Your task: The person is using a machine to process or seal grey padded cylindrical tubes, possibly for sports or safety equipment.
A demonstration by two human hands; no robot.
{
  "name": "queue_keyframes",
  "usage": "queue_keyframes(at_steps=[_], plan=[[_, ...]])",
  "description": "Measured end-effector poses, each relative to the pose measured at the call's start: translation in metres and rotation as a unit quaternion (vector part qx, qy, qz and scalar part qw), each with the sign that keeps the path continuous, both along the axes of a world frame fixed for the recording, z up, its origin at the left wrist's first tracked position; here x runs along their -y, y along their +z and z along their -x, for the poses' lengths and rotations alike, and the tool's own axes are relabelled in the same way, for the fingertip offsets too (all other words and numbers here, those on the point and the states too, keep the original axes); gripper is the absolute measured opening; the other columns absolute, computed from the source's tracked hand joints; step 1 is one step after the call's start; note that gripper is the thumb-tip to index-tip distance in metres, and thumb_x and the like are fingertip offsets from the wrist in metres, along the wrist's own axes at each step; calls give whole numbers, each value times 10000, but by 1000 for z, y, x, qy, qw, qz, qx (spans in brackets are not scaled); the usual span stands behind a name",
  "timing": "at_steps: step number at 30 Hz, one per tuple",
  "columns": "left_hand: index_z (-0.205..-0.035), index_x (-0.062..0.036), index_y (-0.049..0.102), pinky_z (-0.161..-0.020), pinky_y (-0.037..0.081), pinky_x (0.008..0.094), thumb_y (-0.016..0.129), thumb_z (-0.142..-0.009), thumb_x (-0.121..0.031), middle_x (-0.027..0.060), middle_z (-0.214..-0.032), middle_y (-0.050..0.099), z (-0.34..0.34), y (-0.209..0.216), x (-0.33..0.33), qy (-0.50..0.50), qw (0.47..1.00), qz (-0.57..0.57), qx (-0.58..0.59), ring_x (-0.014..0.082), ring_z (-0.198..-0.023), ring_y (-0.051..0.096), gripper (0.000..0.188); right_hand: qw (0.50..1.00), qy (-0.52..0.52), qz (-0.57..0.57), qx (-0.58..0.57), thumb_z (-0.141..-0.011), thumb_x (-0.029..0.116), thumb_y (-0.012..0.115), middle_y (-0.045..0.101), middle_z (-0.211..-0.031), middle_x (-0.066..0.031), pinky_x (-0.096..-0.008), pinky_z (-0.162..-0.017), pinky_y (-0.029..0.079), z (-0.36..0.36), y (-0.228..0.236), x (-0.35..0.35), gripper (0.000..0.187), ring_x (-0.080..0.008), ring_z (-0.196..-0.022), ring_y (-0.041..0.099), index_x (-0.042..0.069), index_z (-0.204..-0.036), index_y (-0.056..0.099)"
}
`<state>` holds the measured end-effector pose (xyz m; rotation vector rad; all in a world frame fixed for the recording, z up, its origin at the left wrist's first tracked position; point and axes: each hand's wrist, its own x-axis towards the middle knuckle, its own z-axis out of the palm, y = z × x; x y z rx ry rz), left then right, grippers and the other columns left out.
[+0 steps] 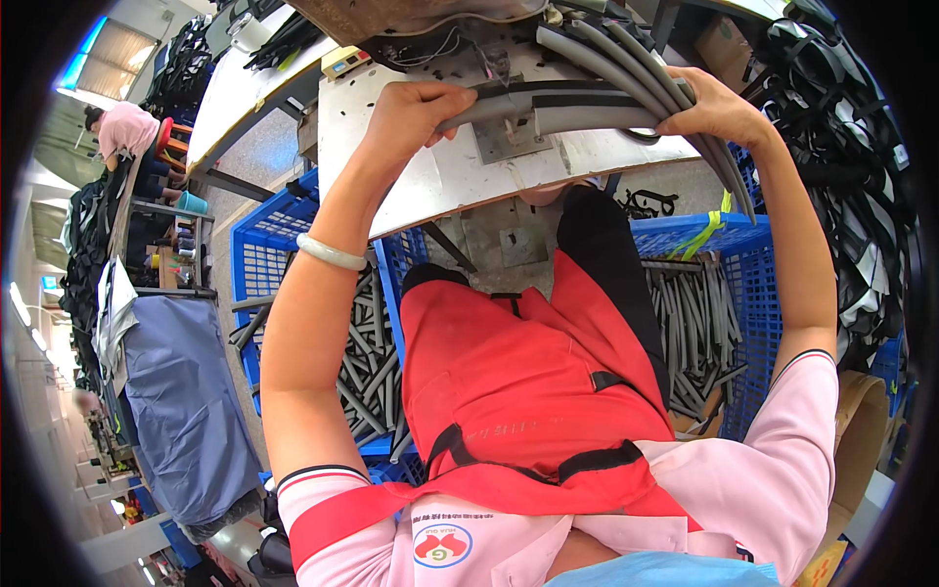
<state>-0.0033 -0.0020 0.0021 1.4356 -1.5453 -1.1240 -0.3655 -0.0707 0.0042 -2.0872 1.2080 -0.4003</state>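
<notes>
Over the white sewing table, my left hand [416,117] is closed in a pinch on the left end of a long grey tube-like strip [499,106] with a black band along it. My right hand [719,110] is wrapped round a bundle of similar grey strips [602,61], thumb below and fingers over the top. The bundle curves from the back of the table down past its right edge. Another strip's cut end [540,121] lies just in front of the first. Beneath the strips is a metal plate [513,147] set in the tabletop. Behind them stands the sewing machine [421,22].
Blue crates holding grey strips flank my legs, one at the left [256,256] and one at the right [758,323]. A yellow-green tie [706,235] hangs on the right crate's rim. Black straps [831,147] are heaped at the right. Another person [129,132] works far left.
</notes>
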Motion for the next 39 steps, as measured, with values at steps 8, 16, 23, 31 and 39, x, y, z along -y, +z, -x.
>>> queue_keyframes(at_steps=[8,16,23,31,39], plan=[[-1051,1,695,-499,312,202,630,-909,-204,-1,-645,556,-2,0,4,30,999,-13,-10,47,-545,425,257,1000,-11,23,5,-614,223,768,639,-1050,-103,-279,-941,404,-13,3,1,723,-176,-976,570,-24,-1259,556],[-933,16,704,-468,352,218,614,-916,-227,26,-651,588,-43,-6,-3,69,998,2,-4,70,-511,474,260,993,-77,-33,84,-648,206,735,623,-961,-48,-240,-846,439,42,-15,-13,616,-102,-885,557,1,-1205,571],[-991,8,713,-455,375,208,637,-907,-233,15,-601,592,-38,-75,-65,83,983,-42,161,62,-504,512,267,764,-68,-199,610,-790,238,733,566,-1175,-116,-362,-982,479,102,-121,-89,797,-225,-1075,593,88,-1444,303],[-1038,15,694,-465,363,190,639,-927,-244,19,-636,599,-39,-102,-65,125,984,24,122,56,-515,489,287,532,-248,-393,708,-844,243,696,659,-1025,-125,-371,-840,556,54,-262,-195,411,-215,-930,656,-15,-1145,589],[-992,-9,704,-456,367,188,627,-939,-286,23,-682,616,-37,-121,-77,194,964,126,131,54,-549,512,292,648,-384,-304,583,-818,216,730,655,-1023,-96,-308,-803,559,127,-262,-224,427,-163,-951,645,-35,-1134,588]])
